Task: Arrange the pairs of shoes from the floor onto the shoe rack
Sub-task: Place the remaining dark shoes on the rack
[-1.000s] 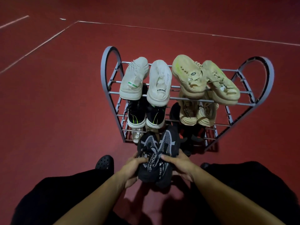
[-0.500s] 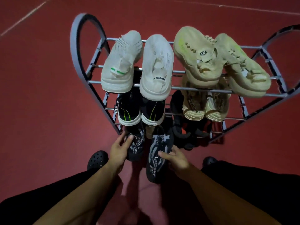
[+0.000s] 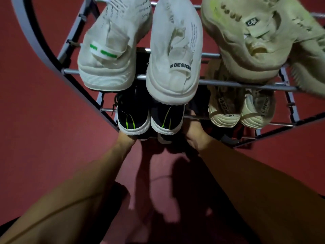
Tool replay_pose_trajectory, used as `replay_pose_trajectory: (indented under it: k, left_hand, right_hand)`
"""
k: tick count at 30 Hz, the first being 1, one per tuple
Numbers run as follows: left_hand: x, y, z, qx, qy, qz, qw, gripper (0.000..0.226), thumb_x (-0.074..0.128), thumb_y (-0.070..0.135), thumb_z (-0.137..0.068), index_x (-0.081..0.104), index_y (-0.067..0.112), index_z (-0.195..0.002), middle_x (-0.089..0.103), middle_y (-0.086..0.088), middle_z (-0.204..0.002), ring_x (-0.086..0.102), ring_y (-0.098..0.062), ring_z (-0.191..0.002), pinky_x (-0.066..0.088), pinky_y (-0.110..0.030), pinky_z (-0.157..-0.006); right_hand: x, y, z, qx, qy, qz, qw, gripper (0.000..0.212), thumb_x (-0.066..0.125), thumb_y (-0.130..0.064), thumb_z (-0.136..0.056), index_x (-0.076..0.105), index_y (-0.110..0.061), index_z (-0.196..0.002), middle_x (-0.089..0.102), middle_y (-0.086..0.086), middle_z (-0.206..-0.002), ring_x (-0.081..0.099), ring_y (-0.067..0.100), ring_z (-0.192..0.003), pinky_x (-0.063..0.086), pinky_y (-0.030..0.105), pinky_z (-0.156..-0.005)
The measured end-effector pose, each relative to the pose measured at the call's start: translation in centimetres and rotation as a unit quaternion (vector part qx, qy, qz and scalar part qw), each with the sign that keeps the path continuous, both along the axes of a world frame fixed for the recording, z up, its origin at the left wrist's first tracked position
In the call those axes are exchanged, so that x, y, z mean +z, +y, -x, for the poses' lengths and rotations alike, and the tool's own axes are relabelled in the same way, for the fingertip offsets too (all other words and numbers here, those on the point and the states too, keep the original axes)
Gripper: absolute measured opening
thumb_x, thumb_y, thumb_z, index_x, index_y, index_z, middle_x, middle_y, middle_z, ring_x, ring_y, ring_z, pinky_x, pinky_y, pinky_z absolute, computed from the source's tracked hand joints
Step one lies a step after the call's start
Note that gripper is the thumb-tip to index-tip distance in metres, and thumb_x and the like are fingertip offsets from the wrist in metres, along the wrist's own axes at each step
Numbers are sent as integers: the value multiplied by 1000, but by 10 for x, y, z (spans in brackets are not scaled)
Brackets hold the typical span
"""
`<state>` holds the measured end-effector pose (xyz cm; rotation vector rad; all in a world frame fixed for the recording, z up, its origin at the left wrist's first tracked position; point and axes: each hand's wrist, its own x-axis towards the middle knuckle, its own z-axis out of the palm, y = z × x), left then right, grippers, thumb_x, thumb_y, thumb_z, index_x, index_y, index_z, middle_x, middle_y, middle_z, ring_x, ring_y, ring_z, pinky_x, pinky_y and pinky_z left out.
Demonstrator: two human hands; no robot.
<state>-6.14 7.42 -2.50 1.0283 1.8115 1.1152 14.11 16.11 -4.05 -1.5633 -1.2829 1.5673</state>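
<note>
Both hands are reached under the middle tier of the shoe rack [image 3: 246, 84]: the left hand [image 3: 126, 138] below the black shoes [image 3: 149, 118], the right hand [image 3: 195, 136] just beside them. Their grip cannot be told. White shoes [image 3: 140, 55] sit above on the top tier, beige shoes [image 3: 255, 36] beside those.

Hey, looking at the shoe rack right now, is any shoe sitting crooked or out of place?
Mostly tidy. On the top shelf, the two white sneakers splay apart at the toes instead of sitting parallel, and their heels overhang the front rail. The black pair below sits straight. Nothing looks damaged.
</note>
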Motion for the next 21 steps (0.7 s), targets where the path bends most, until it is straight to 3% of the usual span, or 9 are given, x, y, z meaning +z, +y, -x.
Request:
replay_pose_trajectory:
  k: [2, 4, 6, 7, 9, 11, 14, 17, 21]
  left_hand:
    - [-2, -4, -4, -46, 47, 11, 998, 56, 50, 7, -100, 26, -3, -150, 26, -1, -148, 29, -11, -135, 22, 2, -105]
    - [-7, -14, -8, -77, 120, 6, 990, 50, 43, 19, -103, 36, 4, -150, 27, 6, -148, 28, -8, -136, 19, 4, -106]
    - [-14, -27, -11, -85, 148, 7, 985, 44, 51, 34, -97, 52, 19, -139, 49, 6, -145, 47, -11, -132, 38, -24, -114]
    - [-19, -36, -11, -101, 181, 19, 978, 47, 58, 38, -95, 51, 22, -138, 52, 3, -140, 51, -16, -128, 43, -36, -112]
    - [-34, -54, -10, -171, 286, 37, 942, 70, 64, 43, -92, 33, 21, -151, 37, -8, -148, 39, -29, -136, 36, -44, -116]
    - [-42, -64, -9, -233, 366, 49, 900, 81, 59, 47, -94, 19, 21, -159, 16, -18, -159, 18, -40, -148, 26, -48, -121]
    - [-46, -66, -7, -290, 445, 44, 846, 72, 52, 52, -97, 27, 23, -158, 5, -30, -161, -2, -49, -151, 19, -59, -122]
    - [-50, -61, -3, -318, 478, 77, 815, 78, 54, 54, -94, 23, 24, -159, -6, -29, -162, -13, -49, -151, 21, -62, -120]
    - [-51, -52, 2, -321, 441, 96, 833, 87, 54, 57, -92, 6, 33, -161, -12, -23, -163, -1, -44, -153, 25, -55, -121]
  right_hand:
    - [-4, -5, -2, 61, -51, -18, 997, 32, 54, -7, -99, 53, 5, -129, 62, 22, -129, 61, 31, -113, 51, 38, -97]
    - [-7, -19, -3, 92, -81, -72, 990, 39, 67, -21, -92, 58, -9, -128, 65, 6, -130, 62, 22, -120, 48, 41, -106]
    - [-9, -42, -6, 111, -109, -104, 982, 55, 71, -32, -83, 55, -20, -133, 61, -1, -134, 57, 15, -126, 46, 40, -107]
    - [-15, -54, -7, 122, -129, -125, 976, 62, 69, -35, -81, 51, -20, -138, 57, 0, -138, 53, 17, -130, 43, 41, -109]
    - [-17, -80, -12, 159, -206, -157, 953, 78, 65, -36, -78, 39, -16, -149, 44, 8, -147, 44, 30, -136, 38, 47, -112]
    - [-18, -99, -17, 196, -287, -152, 925, 88, 68, -31, -81, 24, -24, -157, 27, 16, -157, 35, 38, -142, 37, 47, -114]
    - [-21, -107, -19, 255, -360, -171, 881, 87, 71, -26, -86, 20, -39, -155, 10, 19, -163, 27, 39, -146, 40, 44, -111]
    - [-23, -104, -19, 300, -413, -204, 835, 77, 69, -34, -86, 29, -41, -151, 13, 21, -162, 34, 38, -143, 47, 43, -106]
    - [-23, -96, -15, 303, -429, -184, 831, 72, 66, -37, -87, 33, -36, -151, 27, 19, -155, 39, 36, -138, 49, 43, -103]
